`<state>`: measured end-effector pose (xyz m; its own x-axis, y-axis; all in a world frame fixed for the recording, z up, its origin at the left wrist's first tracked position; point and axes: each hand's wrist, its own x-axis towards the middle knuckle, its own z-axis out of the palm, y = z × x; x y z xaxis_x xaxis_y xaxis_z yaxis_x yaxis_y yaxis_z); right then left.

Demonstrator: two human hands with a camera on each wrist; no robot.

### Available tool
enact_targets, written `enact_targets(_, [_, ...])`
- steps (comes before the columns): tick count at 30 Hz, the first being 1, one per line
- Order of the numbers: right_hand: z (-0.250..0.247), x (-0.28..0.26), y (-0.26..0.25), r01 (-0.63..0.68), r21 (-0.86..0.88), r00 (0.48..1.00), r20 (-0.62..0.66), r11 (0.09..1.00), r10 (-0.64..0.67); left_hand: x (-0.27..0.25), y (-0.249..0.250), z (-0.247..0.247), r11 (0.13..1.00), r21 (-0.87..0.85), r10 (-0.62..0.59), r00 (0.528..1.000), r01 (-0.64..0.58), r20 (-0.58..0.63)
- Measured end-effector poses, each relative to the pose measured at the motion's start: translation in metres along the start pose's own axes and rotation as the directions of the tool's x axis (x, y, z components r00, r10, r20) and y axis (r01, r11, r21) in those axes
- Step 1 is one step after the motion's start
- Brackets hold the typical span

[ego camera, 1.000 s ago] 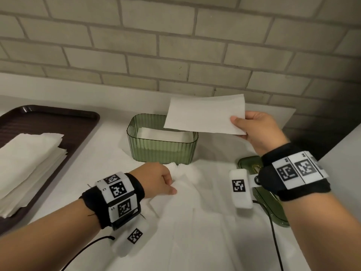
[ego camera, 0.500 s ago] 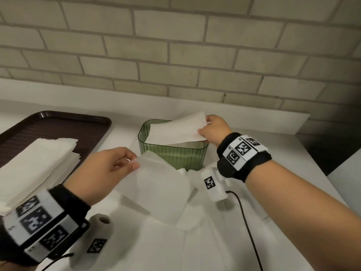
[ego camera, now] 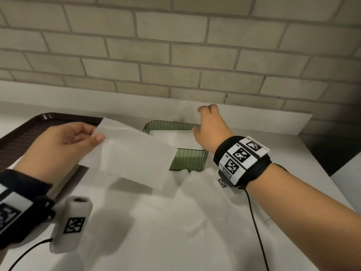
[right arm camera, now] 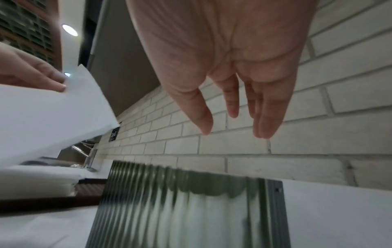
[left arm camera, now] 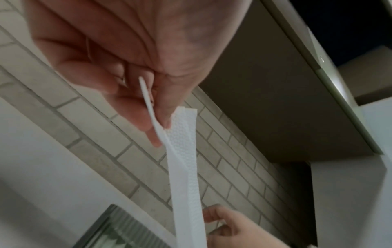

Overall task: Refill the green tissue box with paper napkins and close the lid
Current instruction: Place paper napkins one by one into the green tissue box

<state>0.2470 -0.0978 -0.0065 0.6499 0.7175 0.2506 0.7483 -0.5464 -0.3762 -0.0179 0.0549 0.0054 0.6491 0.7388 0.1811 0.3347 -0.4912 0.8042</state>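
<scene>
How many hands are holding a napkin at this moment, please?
1: the left hand pinches a napkin near the green tissue box. The right hand hangs empty above the box, fingers relaxed.

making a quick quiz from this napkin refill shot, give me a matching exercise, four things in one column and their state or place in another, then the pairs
Things:
1. left hand
2. right hand
3. green tissue box
4. brown tray

States or places:
A. lid off, napkins inside
B. fingers straight, holding nothing
C. far left of the counter
D. pinching a white napkin

Pairs: 1-D, 2-B, 3-A, 4-C
</scene>
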Motion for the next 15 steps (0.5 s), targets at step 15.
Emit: enact_targets(15, [-0.041,-0.05,0.041,-0.051,0.114,0.998,-0.021,0.992,0.054,0.092,0.038,0.096,0.898,-0.172,-0.387,0.913,0.406,0.131])
